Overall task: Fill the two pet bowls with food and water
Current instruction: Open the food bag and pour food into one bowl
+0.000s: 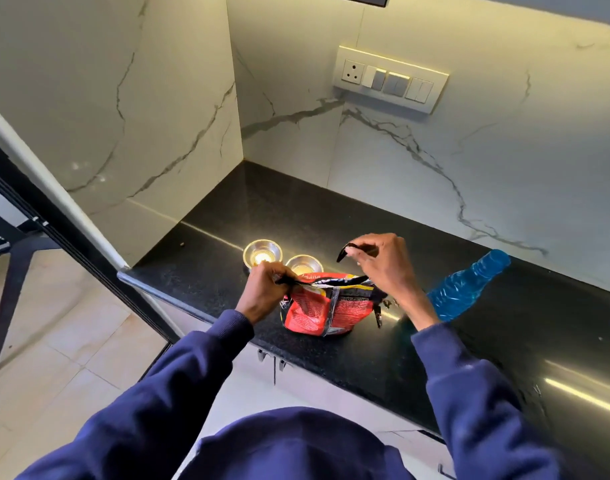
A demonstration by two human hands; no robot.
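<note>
Two small steel bowls stand side by side on the black counter (227,230): the left bowl (262,252) and the right bowl (304,264), partly hidden behind the bag. A red and black pet food bag (326,310) stands upright in front of them. My left hand (267,291) pinches the bag's top edge at its left corner. My right hand (379,263) is raised above the bag's right side and pinches a black strip torn from the bag's top (345,252). A blue plastic water bottle (466,287) lies on its side to the right.
Marble walls close the counter at the back and left, with a switch panel (390,79) on the back wall. The counter's front edge runs diagonally; cabinet doors with handles (262,356) sit below. A dark chair leg (5,282) stands on the tiled floor at left.
</note>
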